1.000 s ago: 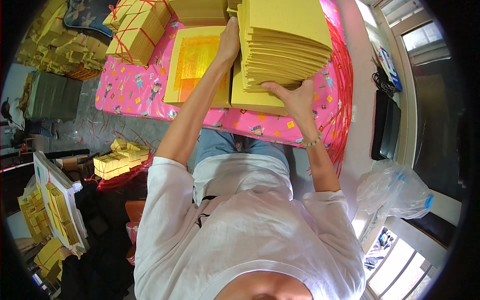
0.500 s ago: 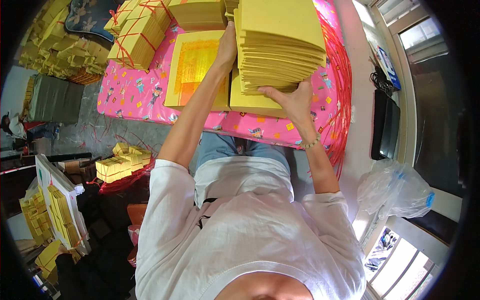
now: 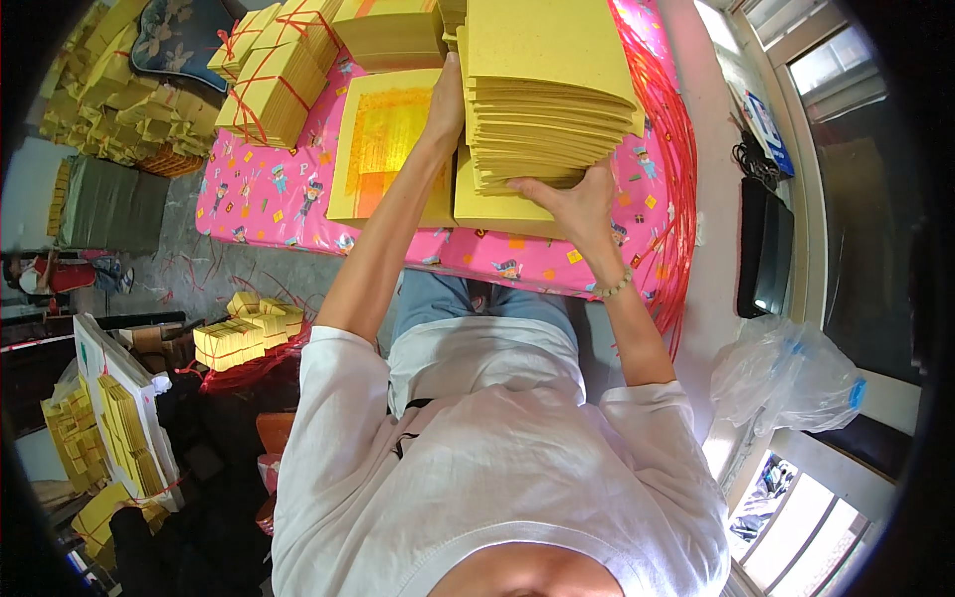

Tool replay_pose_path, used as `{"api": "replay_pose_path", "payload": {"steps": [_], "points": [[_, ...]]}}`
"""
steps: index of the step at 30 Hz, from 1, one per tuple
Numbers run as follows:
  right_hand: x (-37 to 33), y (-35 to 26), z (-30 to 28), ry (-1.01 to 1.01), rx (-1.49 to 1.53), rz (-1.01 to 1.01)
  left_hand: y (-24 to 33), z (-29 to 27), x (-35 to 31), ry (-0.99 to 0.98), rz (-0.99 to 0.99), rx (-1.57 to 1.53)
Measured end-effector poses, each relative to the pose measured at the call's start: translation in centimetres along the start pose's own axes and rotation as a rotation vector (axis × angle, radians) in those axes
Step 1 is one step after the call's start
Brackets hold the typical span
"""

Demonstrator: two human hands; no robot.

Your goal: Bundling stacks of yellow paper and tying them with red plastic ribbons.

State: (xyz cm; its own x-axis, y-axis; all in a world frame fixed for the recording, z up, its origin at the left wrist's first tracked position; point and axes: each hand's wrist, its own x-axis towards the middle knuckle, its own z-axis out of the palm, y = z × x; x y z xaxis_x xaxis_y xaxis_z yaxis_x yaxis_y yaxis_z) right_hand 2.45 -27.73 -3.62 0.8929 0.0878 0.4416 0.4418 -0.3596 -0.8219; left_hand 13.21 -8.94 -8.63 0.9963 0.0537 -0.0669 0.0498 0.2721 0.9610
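Observation:
A tall stack of yellow paper sheets (image 3: 547,50) stands at the far edge of the view, its layers slightly fanned on the near side. My left hand (image 3: 446,107) presses flat against its left side, with the fingers partly hidden behind it. My right hand (image 3: 582,206) grips the near right corner, thumb across the near edge and fingers out of sight. Beneath this stack lies another yellow paper block (image 3: 502,211). Left of it, partly behind my left forearm, is a paper pile with an orange-and-gold printed top (image 3: 390,129).
The pink patterned table cover (image 3: 269,189) carries yellow bundles tied with red string (image 3: 274,95) at far left. Long red strings (image 3: 678,189) hang along the right edge. More tied bundles (image 3: 239,333) sit lower left. A clear plastic bag (image 3: 786,376) is at right.
Both hands and the tall stack have shifted slightly toward me and to the left in the view. At the far left, a background person has moved, with red clothing now showing.

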Motion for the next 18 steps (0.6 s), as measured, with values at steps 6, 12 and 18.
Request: {"api": "replay_pose_path", "payload": {"steps": [6,12,18], "points": [[0.1,-0.1,-0.4,-0.054,0.242,0.064,1.5,0.2,-0.5,-0.01,0.15,0.102],[0.4,1.4,-0.8,-0.093,0.32,0.141,3.8,1.5,-0.8,-0.037,0.113,-0.044],[0.3,0.4,-0.3,-0.009,0.084,-0.018,4.0,2.1,-1.4,-0.036,0.159,-0.063]]}}
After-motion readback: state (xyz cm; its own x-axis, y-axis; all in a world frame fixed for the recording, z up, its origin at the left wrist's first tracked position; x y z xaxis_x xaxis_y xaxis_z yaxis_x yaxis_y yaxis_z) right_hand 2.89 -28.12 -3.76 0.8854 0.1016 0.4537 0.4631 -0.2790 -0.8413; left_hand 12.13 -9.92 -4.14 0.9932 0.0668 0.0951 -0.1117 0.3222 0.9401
